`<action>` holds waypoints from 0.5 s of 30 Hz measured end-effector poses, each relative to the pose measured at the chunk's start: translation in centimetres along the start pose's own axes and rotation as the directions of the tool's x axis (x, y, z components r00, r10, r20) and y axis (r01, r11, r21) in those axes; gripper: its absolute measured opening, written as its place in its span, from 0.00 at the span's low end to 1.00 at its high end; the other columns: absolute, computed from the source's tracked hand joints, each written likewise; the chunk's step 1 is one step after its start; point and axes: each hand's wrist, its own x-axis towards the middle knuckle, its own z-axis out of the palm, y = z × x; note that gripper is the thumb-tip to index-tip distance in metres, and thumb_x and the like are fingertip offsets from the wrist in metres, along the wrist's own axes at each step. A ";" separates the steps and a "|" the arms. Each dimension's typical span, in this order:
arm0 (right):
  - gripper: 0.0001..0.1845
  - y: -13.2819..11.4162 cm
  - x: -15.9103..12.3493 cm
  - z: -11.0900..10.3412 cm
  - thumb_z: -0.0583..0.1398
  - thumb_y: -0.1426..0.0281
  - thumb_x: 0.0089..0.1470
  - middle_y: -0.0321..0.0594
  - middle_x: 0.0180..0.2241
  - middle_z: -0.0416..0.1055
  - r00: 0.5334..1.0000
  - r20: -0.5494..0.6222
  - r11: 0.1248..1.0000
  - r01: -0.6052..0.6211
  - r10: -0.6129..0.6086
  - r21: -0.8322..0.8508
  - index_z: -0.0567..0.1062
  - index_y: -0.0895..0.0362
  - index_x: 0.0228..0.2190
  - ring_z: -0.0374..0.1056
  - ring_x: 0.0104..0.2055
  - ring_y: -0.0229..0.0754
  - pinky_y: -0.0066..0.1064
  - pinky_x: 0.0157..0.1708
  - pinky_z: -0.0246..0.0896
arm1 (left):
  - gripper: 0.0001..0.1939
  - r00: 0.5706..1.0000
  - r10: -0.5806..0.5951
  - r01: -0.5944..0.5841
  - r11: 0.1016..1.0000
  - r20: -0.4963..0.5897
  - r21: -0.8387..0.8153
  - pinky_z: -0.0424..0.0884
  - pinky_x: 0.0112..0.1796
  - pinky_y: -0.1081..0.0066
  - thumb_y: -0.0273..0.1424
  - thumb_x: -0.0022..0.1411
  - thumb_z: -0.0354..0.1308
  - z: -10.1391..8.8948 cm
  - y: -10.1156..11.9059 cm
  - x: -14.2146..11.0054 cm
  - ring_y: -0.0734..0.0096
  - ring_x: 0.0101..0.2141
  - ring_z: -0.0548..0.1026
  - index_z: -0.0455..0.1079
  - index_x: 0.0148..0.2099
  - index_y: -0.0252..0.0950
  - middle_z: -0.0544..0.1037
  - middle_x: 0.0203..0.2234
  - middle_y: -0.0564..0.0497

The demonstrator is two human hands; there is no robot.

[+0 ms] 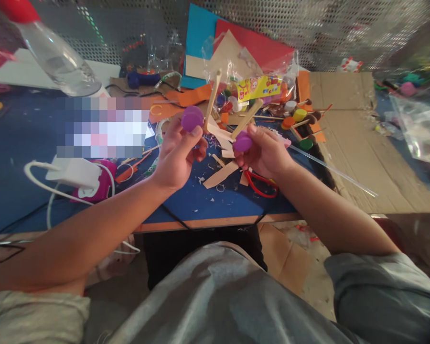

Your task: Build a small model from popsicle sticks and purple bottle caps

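Observation:
Over the table, my left hand (177, 155) is closed on a round purple cap (192, 118), gripped between thumb and fingers. A pale wooden stick (212, 100) rises beside that cap. Level with it, my right hand (263, 150) pinches a second purple cap (242, 141), its thumb on top. Another pale stick (248, 119) slants up from there. A tan strip runs between the lower ends of both sticks; whether it joins them I cannot tell. Beneath the hands lie a cut paper strip (220, 175) and red-handled scissors (261, 185), partly hidden by my right hand.
A clear bottle (62, 62) with a red cap stands at the left, near a white charger (75, 174) with looped cable. Craft supplies in a plastic bag with a yellow label (260, 88) lie behind. Cardboard (354, 153) covers the right side, crossed by a clear rod (338, 173).

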 end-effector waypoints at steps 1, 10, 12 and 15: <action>0.37 0.0 0.1 -0.1 0.75 0.32 0.53 0.32 0.24 0.75 1.000 -0.026 1.000 0.018 -0.018 -0.007 0.75 0.52 0.35 0.72 0.22 0.37 0.27 0.17 0.66 | 0.21 1.000 0.007 -0.007 0.999 -0.005 0.034 0.68 0.27 0.68 0.50 0.66 0.77 -0.2 -0.3 0.2 0.70 0.31 0.77 0.75 0.51 0.48 0.80 0.36 0.54; 0.34 0.2 0.2 -0.5 0.78 0.37 0.53 0.29 0.25 0.73 0.994 -0.091 0.997 0.060 -0.065 -0.055 0.73 0.49 0.38 0.70 0.21 0.36 0.30 0.18 0.63 | 0.27 0.998 -0.027 0.035 0.988 -0.051 0.148 0.69 0.28 0.69 0.56 0.66 0.76 -1.0 -1.6 0.9 0.70 0.31 0.78 0.73 0.51 0.44 0.83 0.40 0.51; 0.34 0.2 0.3 -0.4 0.78 0.38 0.53 0.28 0.25 0.72 0.993 -0.103 0.997 0.058 -0.062 -0.044 0.72 0.49 0.37 0.69 0.21 0.36 0.29 0.18 0.63 | 0.28 0.997 -0.038 0.047 0.989 -0.067 0.140 0.68 0.27 0.70 0.58 0.65 0.76 -1.0 -1.6 0.9 0.71 0.29 0.77 0.74 0.51 0.44 0.81 0.38 0.51; 0.34 0.3 0.3 -0.3 0.80 0.40 0.52 0.28 0.24 0.72 0.991 -0.109 0.997 0.069 -0.073 -0.032 0.70 0.49 0.35 0.68 0.20 0.35 0.29 0.18 0.61 | 0.30 0.998 0.002 0.008 0.988 -0.065 0.157 0.66 0.26 0.69 0.64 0.69 0.71 -1.2 -1.9 1.0 0.73 0.27 0.75 0.72 0.48 0.44 0.77 0.35 0.52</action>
